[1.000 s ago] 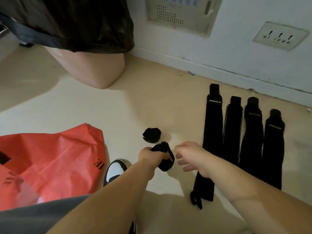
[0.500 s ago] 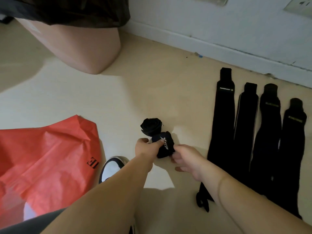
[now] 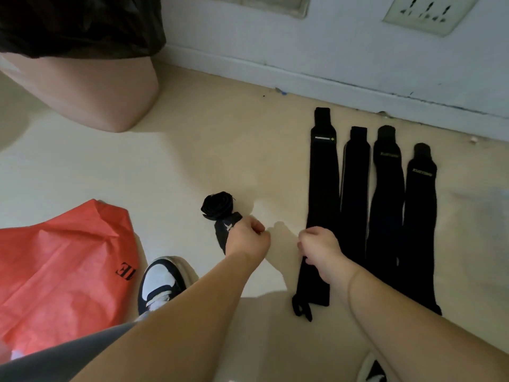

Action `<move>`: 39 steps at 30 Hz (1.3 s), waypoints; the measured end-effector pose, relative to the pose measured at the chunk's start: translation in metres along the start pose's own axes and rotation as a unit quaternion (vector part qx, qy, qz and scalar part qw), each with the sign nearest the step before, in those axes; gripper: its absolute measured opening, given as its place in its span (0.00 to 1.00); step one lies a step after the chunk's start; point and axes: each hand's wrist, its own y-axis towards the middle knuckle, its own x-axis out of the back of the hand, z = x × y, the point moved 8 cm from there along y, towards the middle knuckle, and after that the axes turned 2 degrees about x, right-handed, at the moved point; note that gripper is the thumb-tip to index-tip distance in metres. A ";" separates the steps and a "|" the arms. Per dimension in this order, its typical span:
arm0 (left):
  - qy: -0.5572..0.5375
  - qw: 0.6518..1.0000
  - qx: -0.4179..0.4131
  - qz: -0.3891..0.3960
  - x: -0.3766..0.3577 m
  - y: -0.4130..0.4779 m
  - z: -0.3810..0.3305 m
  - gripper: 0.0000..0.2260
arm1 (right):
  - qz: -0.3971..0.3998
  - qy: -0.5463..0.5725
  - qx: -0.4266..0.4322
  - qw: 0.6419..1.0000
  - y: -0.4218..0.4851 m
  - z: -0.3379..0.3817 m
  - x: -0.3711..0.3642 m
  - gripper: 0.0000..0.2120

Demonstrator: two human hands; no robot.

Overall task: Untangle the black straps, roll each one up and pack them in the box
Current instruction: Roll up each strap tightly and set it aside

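Note:
Several black straps [image 3: 385,205] lie flat side by side on the floor near the wall. A rolled black strap [image 3: 217,205] stands on the floor at centre. My left hand [image 3: 246,237] grips a second rolled strap [image 3: 224,230], which touches the first roll from the near side. My right hand [image 3: 319,250] rests with curled fingers on the left edge of the leftmost flat strap [image 3: 323,183] and pinches it at its lower half.
A red paper bag [image 3: 63,268] lies on the floor at left. A pink bin [image 3: 91,86] with a black liner stands at the back left. My shoe [image 3: 162,282] is below the rolls. The wall and skirting run behind the straps.
My left hand has lowered the second roll to the floor beside the first roll. My right hand has let go of that roll and moved right onto the leftmost flat strap.

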 end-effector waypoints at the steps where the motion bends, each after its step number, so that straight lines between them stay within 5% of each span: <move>1: 0.003 1.000 0.007 0.027 -0.015 -0.001 0.000 0.03 | -0.023 0.004 0.002 1.000 0.000 -0.005 0.014 0.09; 5: -0.007 0.992 0.061 0.107 -0.070 -0.008 0.005 0.06 | -0.067 0.031 -0.015 0.997 0.001 -0.030 0.052 0.07; 12: -0.072 0.981 0.129 0.129 -0.132 -0.012 -0.001 0.24 | -0.008 0.066 -0.100 0.993 0.020 -0.056 0.062 0.11; 16: -0.082 0.978 0.146 0.128 -0.145 -0.007 -0.006 0.22 | 0.018 0.071 -0.093 0.993 0.029 -0.066 0.062 0.16; 21: -0.041 0.978 0.132 0.157 -0.146 -0.008 -0.010 0.08 | -0.037 0.090 -0.107 0.989 0.042 -0.068 0.074 0.10; 29: -0.120 0.974 0.179 0.069 -0.097 0.003 0.004 0.07 | -0.030 0.011 -0.113 0.993 0.044 -0.082 0.069 0.29; 33: -0.114 0.955 0.226 0.151 -0.095 -0.010 0.025 0.08 | -0.043 -0.093 -0.044 0.994 0.038 -0.063 0.057 0.17; 39: -0.104 0.952 0.217 0.188 -0.102 -0.012 0.042 0.10 | -0.004 0.016 -0.084 0.996 0.031 -0.074 0.022 0.14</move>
